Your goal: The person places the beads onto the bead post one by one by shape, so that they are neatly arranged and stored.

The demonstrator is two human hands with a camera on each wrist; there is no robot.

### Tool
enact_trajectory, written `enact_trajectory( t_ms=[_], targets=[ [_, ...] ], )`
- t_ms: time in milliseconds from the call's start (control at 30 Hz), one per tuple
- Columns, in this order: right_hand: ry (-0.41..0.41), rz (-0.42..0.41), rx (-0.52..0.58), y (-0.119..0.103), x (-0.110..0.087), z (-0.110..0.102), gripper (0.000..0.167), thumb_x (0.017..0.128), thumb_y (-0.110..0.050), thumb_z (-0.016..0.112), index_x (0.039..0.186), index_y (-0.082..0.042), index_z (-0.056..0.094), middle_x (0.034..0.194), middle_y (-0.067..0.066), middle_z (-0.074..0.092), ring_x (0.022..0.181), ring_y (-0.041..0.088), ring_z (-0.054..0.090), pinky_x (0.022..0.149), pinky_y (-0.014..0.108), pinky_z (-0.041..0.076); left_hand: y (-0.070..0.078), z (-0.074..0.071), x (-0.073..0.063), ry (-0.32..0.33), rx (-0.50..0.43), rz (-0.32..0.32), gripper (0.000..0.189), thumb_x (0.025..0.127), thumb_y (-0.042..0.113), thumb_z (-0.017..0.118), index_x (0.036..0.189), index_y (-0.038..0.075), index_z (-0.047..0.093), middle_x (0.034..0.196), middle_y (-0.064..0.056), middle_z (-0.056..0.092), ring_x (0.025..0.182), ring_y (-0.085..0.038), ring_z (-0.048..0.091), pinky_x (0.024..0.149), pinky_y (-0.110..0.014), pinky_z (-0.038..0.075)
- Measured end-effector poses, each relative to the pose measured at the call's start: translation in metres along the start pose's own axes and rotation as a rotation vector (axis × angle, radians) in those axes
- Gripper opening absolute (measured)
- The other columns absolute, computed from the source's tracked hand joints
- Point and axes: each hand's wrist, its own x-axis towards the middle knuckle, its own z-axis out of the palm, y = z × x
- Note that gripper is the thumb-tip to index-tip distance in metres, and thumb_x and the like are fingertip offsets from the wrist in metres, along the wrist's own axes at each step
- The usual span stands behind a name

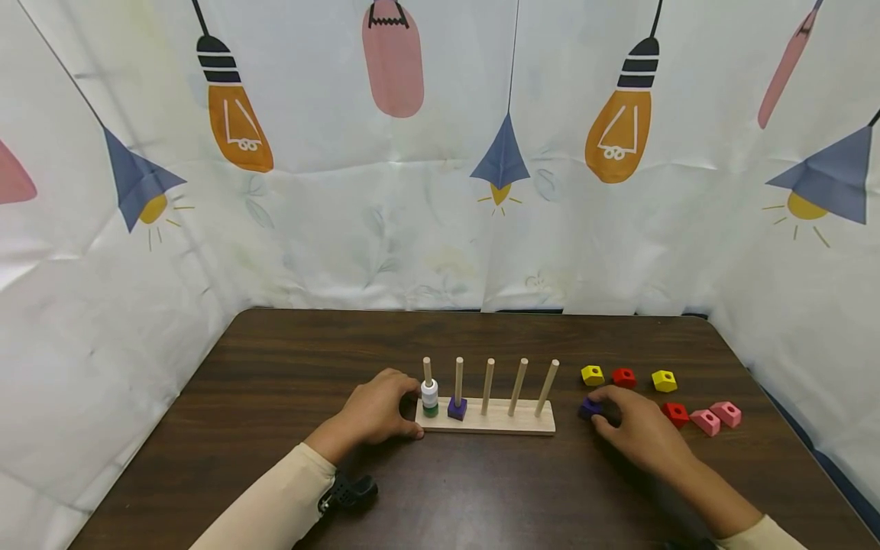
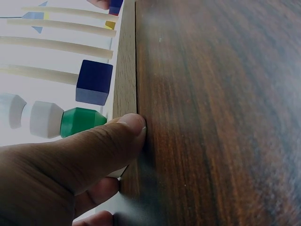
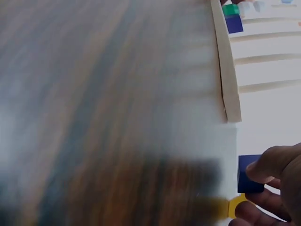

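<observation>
A wooden peg stand (image 1: 488, 428) with several upright pegs lies on the table. On its leftmost peg, white beads (image 1: 429, 393) sit above a green bead (image 1: 431, 411); a dark purple block (image 1: 457, 409) is at the foot of the second peg. My left hand (image 1: 374, 409) grips the stand's left end, its thumb (image 2: 129, 125) against the front edge and other fingers partly hidden behind. To the right of the stand, my right hand (image 1: 642, 426) pinches another dark purple block (image 3: 251, 181) between thumb and fingers. The other three pegs carry nothing.
Behind and beside my right hand lie yellow blocks (image 1: 664, 381), red blocks (image 1: 624, 377) and pink blocks (image 1: 726, 413) on the dark wooden table (image 1: 309, 344). A printed white curtain (image 1: 440, 252) hangs past the table's far edge.
</observation>
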Motion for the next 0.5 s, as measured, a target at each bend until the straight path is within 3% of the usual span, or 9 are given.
enact_trajectory(
  t_ms=[200,500],
  targets=[
    [0.009,-0.002,0.017,-0.009,0.004,-0.002,0.032,0.087,-0.014,0.081,0.116,-0.012,0.070,0.110,0.008,0.072,0.071,0.013,0.055,0.059,0.032,0.042,0.000,0.000,0.001,-0.003,0.001,-0.001,0.048,0.068,0.040,0.096,0.105,0.024,0.072,0.114,0.004,0.066,0.116,-0.021,0.057,0.080,-0.056,0.051],
    [0.060,-0.057,0.034,-0.024,0.005,-0.014,0.032,0.086,-0.012,0.082,0.116,-0.012,0.071,0.106,0.004,0.072,0.076,0.014,0.061,0.062,0.034,0.047,0.000,0.000,0.001,-0.005,0.002,-0.002,0.047,0.068,0.040,0.096,0.105,0.024,0.072,0.113,0.004,0.066,0.114,-0.020,0.057,0.079,-0.055,0.051]
  ],
)
